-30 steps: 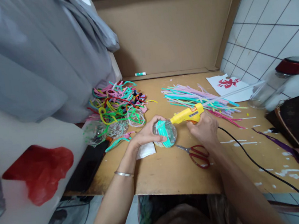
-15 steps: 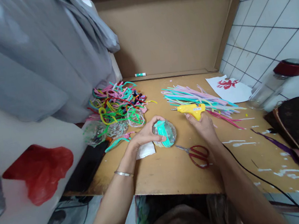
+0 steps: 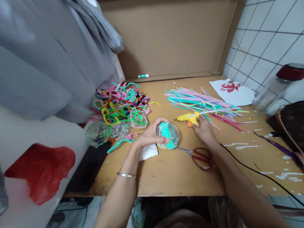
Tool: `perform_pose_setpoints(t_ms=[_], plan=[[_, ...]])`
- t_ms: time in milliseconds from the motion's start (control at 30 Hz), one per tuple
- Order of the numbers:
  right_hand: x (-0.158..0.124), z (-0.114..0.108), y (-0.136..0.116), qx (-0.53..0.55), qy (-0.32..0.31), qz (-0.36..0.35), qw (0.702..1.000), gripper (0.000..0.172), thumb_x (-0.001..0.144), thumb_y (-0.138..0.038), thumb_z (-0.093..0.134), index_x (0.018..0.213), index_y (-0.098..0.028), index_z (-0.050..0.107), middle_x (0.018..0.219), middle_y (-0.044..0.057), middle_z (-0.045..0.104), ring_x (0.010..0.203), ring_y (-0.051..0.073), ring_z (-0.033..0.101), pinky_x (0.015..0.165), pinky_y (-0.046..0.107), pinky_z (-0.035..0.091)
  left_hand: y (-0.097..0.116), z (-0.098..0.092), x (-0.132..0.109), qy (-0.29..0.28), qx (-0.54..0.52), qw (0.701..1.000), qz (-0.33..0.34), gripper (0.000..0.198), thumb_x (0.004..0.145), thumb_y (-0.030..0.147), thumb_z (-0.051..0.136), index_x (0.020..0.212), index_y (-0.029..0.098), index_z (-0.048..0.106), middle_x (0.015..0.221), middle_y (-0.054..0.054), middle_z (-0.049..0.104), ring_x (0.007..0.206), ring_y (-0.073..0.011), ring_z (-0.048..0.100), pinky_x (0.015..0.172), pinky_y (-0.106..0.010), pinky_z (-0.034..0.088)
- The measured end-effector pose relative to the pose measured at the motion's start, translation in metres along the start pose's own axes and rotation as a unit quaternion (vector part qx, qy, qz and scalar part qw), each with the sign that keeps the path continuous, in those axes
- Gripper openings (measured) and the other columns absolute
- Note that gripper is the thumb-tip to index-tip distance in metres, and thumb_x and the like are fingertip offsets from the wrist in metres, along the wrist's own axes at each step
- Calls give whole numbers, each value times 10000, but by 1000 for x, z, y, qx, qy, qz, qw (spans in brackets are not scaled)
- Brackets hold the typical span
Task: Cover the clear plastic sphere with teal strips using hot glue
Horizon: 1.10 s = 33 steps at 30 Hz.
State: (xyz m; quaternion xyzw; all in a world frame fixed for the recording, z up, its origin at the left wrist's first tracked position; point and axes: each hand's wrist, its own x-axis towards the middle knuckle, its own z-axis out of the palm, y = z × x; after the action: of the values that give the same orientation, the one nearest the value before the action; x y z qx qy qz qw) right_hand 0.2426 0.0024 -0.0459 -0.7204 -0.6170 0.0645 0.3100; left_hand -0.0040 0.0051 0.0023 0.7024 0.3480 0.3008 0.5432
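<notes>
One clear round container banded in turquoise sits within the curled left hand over the middle of the table, while the right hand is closed on the handle of one yellow glue gun, its lettering too small to read, beyond one pair of red-handled scissors.
</notes>
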Motion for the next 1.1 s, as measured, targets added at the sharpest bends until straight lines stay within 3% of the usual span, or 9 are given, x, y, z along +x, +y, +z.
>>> perform_pose_setpoints(t_ms=[133,200,300,367,433,533,633,933,1100], plan=[[-9,-5,-8,-120,2,-18,993,209,786,-220,515,902,-89,631,930,164,638,897,256,561,808,360,416,1,0,0,-8,4,1000,2,684,508,299,806,1098,188,477,991,-9,507,827,-141,494,724,-236,414],[-12,-11,-16,-122,37,-43,991,250,803,-235,524,979,-91,629,949,161,635,915,267,561,816,378,414,-1,0,1,-9,5,1000,10,690,510,314,812,1098,187,472,1007,-13,507,841,-144,502,724,-236,423],[-19,-26,-37,2,98,-165,981,342,829,-266,531,1135,-120,575,908,97,628,881,228,563,822,359,427,-4,0,3,-12,24,1000,17,686,520,333,813,1097,182,474,1023,-20,516,884,-160,515,760,-253,436],[-27,-38,-57,81,90,-277,953,419,841,-317,544,1213,-124,528,878,73,612,838,205,560,787,334,439,-7,0,5,-18,39,999,22,672,541,328,800,1110,181,474,1008,-17,525,893,-167,518,782,-268,438],[-35,-49,-78,82,75,-356,928,468,840,-376,564,1249,-155,510,913,74,610,850,214,557,769,344,429,-9,0,7,-13,46,998,40,658,541,311,791,1106,180,481,1000,-17,531,915,-179,513,811,-283,435],[-42,-57,-98,51,57,-416,906,261,887,-351,507,1060,-192,619,846,66,605,779,204,556,697,336,408,-9,1,8,-1,55,997,57,630,518,288,784,1070,175,502,996,-18,531,947,-196,498,834,-292,427],[-40,-59,-99,72,66,-417,904,223,925,-272,445,857,-185,640,758,56,615,719,176,570,671,316,425,-6,1,6,-13,41,998,36,630,530,285,775,1083,180,489,985,-3,521,918,-177,497,797,-268,431],[-40,-39,-62,271,49,-333,902,160,889,-166,504,934,-225,647,933,44,704,896,170,658,815,342,526,-4,0,6,-17,-1,1000,18,656,512,286,797,1065,183,459,945,7,503,828,-137,486,722,-236,416],[-40,-30,-55,293,31,-328,897,148,876,-167,523,918,-239,645,977,39,716,929,182,665,845,383,533,-5,-1,6,-27,7,999,16,653,537,313,796,1078,179,457,935,2,517,825,-140,496,717,-241,413]])
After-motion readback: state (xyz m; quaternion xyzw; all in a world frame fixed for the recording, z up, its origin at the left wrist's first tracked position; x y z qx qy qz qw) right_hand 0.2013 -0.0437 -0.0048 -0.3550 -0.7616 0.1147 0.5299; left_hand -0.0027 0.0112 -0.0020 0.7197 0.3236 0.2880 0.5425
